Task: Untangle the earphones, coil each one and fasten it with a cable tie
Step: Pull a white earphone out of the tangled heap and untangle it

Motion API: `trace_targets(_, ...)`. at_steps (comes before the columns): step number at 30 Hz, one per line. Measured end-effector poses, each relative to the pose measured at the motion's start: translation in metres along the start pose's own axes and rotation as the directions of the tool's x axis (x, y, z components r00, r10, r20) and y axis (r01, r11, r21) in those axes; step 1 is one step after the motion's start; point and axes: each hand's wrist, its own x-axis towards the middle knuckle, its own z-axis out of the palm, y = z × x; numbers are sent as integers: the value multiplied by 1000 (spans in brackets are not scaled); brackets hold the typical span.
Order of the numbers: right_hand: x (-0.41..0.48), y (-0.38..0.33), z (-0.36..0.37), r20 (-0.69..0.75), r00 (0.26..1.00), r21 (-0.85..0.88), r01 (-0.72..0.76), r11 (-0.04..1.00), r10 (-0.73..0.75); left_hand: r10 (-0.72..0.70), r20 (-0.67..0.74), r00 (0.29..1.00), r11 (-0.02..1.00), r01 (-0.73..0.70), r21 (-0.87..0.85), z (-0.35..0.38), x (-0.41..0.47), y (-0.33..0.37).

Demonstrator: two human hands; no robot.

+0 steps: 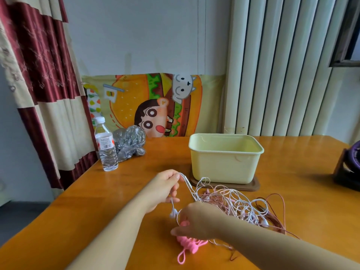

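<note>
My left fingers (175, 177) pinch a white earphone cord (188, 182) rising from the tangle (233, 203) on the tabletop (292, 172); my right fingers (179, 231) curl on pink cable ties (190, 244); a yellow tub (224, 162) stands just behind

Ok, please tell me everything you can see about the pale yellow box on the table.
The pale yellow box looks like plastic: rectangular, with rounded corners, a flared rim and an open top with no lid. What shows of its inside looks empty. It stands upright on a brown mat on the wooden table, just behind the earphone tangle.
</note>
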Motion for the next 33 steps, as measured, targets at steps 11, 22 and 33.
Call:
trace_targets(11,3,-6,-35,-291,948,213,195,957,-128,232,-120,965,937,-188,294,-37,-6,25)
trace_targets(22,-30,33,-143,-755,637,504,409,761,158,239,-27,971,771,-206,-602,-49,-12,75)
trace_targets(33,-66,40,-157,-399,901,525,72,848,171,186,-69,980,579,-166,-798,-15,-3,82)
